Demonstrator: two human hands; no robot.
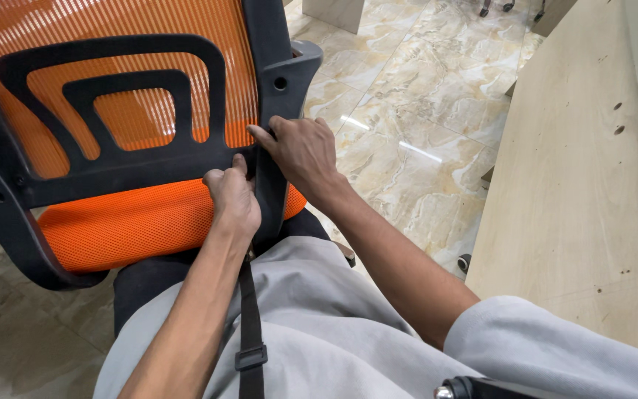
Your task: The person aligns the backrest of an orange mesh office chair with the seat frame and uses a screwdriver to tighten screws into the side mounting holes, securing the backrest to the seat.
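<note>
There is just one view. The camera sits on the person's head and looks down and a bit forward. It is very close to the left hand (pixel 234 199) and the right hand (pixel 300 151), in the middle of the picture. The orange chair (pixel 127 222) fills the top left. The shiny floor (pixel 415 118) and a wooden board (pixel 585 185) are on the right.

Left hand (pixel 234 198): was bare — no glove, ring or watch showed.
Right hand (pixel 303 151): was bare too, with the forearm uncovered up to the elbow.
Sleeve: a loose light grey fabric sleeve (pixel 555 347) ended above the right elbow.
Torso: the same light grey cloth covered it.
Strap: a narrow black webbing strap with a plastic slider buckle (pixel 251 340) ran down the front.
</note>
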